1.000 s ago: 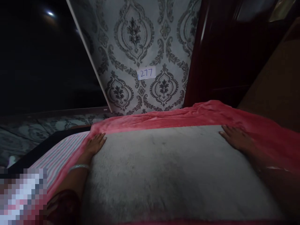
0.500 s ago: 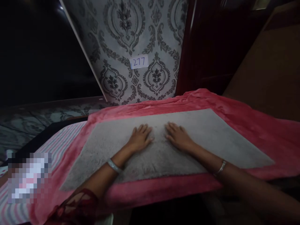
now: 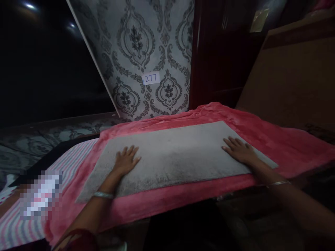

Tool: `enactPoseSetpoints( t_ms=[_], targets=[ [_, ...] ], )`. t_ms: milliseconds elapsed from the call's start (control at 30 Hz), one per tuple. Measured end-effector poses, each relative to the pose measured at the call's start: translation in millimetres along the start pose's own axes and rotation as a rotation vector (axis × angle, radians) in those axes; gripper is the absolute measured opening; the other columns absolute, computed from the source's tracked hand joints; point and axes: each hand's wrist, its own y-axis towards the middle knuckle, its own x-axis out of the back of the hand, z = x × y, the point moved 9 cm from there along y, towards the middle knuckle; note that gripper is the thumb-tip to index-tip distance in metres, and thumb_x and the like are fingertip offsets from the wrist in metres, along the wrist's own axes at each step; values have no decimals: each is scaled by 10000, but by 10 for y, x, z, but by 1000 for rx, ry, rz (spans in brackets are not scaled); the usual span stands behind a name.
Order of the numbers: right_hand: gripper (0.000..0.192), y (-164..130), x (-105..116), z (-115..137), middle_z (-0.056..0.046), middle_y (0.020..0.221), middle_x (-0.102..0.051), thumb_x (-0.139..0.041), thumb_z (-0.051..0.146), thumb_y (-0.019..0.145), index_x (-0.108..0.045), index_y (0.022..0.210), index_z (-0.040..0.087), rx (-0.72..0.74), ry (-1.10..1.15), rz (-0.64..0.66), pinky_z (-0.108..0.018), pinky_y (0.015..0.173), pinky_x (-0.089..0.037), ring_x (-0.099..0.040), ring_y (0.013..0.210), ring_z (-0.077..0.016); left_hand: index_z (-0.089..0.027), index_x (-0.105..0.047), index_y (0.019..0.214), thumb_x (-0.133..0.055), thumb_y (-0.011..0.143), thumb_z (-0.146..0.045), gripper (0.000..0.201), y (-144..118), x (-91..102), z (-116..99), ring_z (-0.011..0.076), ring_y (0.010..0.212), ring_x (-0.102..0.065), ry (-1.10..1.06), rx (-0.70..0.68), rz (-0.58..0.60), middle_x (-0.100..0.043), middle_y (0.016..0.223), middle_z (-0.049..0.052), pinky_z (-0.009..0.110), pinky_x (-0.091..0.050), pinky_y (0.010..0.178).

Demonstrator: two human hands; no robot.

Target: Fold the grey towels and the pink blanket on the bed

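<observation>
Item: grey mat, lying flat on the pink blanket, long axis running left to right across me. My left hand: open, palm down, fingers spread, resting on the mat's left part, just inside its left edge. My right hand: open, flat, pressed on the mat's right end near the far corner. Both hands touch the mat, well apart, neither gripping. Striped sheet shows beyond the blanket's left border. Patterned wall with numbered label behind.
</observation>
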Motion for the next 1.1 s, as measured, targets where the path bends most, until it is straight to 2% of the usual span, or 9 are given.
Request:
enactPoseSetpoints(
  t_ms=[67, 133, 233, 367, 500, 667, 900, 1100],
  targets=[
    [696, -84, -18, -375, -73, 1616, -243, -214, 615, 954, -310, 1555, 278, -81, 16, -23, -641, 1114, -292, -254, 1458, -356, -267, -265, 1565, -284, 963, -522, 655, -162, -5, 531, 367, 1501, -174, 2, 146, -19, -220, 1645, 70, 648, -188, 1152],
    [698, -166, -4, -543, -88, 1609, -262, -207, 603, 957, -324, 1550, 256, -142, 23, -47, -624, 1118, -295, -276, 1450, -348, -263, -278, 1562, -258, 961, -500, 646, -302, -26, 905, 383, 1493, -188, -30, 238, -32, -224, 1643, 78, 670, -239, 1118],
    [690, -243, 66, -527, -98, 1593, -300, -209, 591, 961, -350, 1538, 241, -196, 25, -67, -593, 1128, -294, -300, 1438, -337, -265, -278, 1562, -237, 955, -508, 656, -401, -45, 1150, 418, 1479, -199, -83, 311, -62, -221, 1645, 80, 692, -288, 1073],
    [664, -276, 176, -393, -112, 1581, -322, -224, 562, 968, -364, 1529, 235, -189, 33, -74, -607, 1114, -304, -331, 1421, -342, -273, -270, 1565, -214, 951, -533, 669, -405, -35, 1135, 416, 1476, -204, -81, 342, -75, -216, 1650, 63, 674, -275, 1091],
    [660, -319, 227, -374, -107, 1592, -300, -216, 552, 978, -342, 1539, 229, -198, 41, -59, -597, 1131, -280, -308, 1438, -332, -236, -252, 1571, -178, 953, -538, 692, -399, -31, 1098, 429, 1473, -191, -88, 337, -67, -185, 1657, 75, 680, -257, 1095],
    [667, -334, 193, -399, -99, 1606, -268, -206, 553, 981, -314, 1553, 229, -201, 41, -42, -584, 1149, -248, -281, 1451, -324, -247, -281, 1562, -189, 945, -567, 701, -400, -33, 1123, 437, 1467, -202, -112, 334, -101, -209, 1650, 87, 693, -255, 1085],
    [666, -289, 152, -433, -117, 1578, -328, -183, 558, 973, -371, 1524, 235, -174, 36, -119, -630, 1102, -301, -320, 1424, -341, -242, -267, 1566, -192, 948, -545, 692, -427, -21, 1063, 431, 1474, -186, -104, 340, -91, -203, 1653, 80, 685, -239, 1102],
    [677, -314, 149, -443, -112, 1597, -287, -202, 562, 969, -339, 1541, 227, -197, 44, -57, -605, 1129, -278, -300, 1438, -337, -266, -261, 1567, -221, 957, -532, 667, -472, 8, 1074, 422, 1477, -188, -105, 352, -57, -198, 1655, 62, 666, -247, 1109]
  ],
)
